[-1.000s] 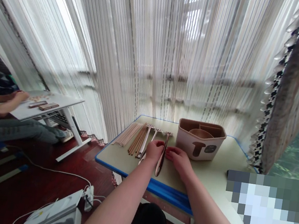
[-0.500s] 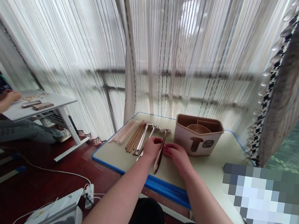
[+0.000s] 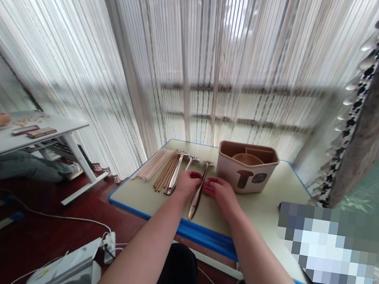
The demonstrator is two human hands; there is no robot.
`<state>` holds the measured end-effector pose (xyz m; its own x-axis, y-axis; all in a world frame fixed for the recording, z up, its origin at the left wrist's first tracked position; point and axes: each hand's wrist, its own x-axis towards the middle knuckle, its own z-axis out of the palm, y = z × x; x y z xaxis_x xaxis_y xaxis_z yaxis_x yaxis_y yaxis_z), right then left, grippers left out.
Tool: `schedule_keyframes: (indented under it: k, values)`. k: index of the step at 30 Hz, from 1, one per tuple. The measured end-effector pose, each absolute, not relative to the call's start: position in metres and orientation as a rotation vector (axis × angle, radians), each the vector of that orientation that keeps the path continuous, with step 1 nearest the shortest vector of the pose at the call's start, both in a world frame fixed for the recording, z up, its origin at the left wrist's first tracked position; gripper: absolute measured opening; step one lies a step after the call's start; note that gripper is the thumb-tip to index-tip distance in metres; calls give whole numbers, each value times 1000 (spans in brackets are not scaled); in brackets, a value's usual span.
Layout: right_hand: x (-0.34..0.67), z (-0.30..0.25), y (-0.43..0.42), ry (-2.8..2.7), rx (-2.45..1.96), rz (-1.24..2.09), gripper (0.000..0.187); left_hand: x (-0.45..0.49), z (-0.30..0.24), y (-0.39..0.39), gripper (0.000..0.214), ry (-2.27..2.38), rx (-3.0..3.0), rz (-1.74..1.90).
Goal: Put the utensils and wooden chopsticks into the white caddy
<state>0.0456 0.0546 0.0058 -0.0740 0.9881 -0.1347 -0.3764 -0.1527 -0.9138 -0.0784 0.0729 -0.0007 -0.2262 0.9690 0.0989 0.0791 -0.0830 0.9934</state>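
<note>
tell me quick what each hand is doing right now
Left hand: fingers curled against the rose-gold utensil on the table; grip cannot be told.
Right hand: fingertips at the same utensil's other side; grip cannot be told.

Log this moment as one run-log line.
left hand: touching utensil | right hand: touching utensil | utensil: flat on table | caddy: right of hands, apart

A long, slim utensil (image 3: 195, 202) of shiny copper-coloured metal lies flat on the pale bench (image 3: 264, 210). Its handle end points toward the near blue edge and its small head points away. The left hand (image 3: 188, 183) and right hand (image 3: 220, 192) touch its upper shaft from either side. Blur hides the head's shape.
</note>
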Motion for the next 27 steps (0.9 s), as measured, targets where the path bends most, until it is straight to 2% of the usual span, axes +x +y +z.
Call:
schedule_keyframes:
  k: [16,27]
  values:
    - [46,10,53,-907,-1071,1460,13,-78,8,70,19,1396,1177,1321]
    - [48,15,47,-1103,-1076,1281,10,-78,7,72,18,1120,1011,1557]
